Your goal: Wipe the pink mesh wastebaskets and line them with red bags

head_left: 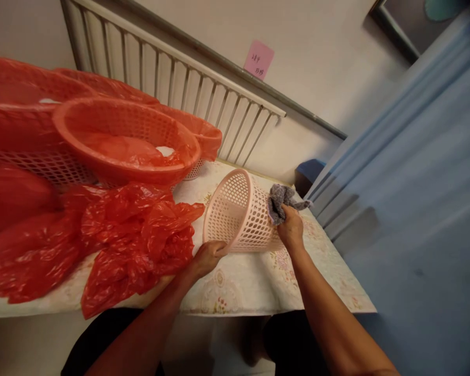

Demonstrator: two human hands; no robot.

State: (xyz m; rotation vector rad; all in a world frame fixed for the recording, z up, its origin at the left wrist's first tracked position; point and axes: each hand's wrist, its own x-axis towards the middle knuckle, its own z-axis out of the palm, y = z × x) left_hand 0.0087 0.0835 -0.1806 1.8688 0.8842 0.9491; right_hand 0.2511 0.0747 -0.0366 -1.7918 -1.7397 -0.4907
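A small pale pink perforated basket lies on its side on the table, its open mouth turned left. My left hand grips the lower rim of that mouth. My right hand is closed on a grey rag and presses it against the basket's outer wall near the base end.
Crumpled red plastic bags lie left of the basket. Behind them stand red mesh baskets lined with red bags. The table has a floral cloth. A white radiator runs along the wall; a blue curtain hangs at right.
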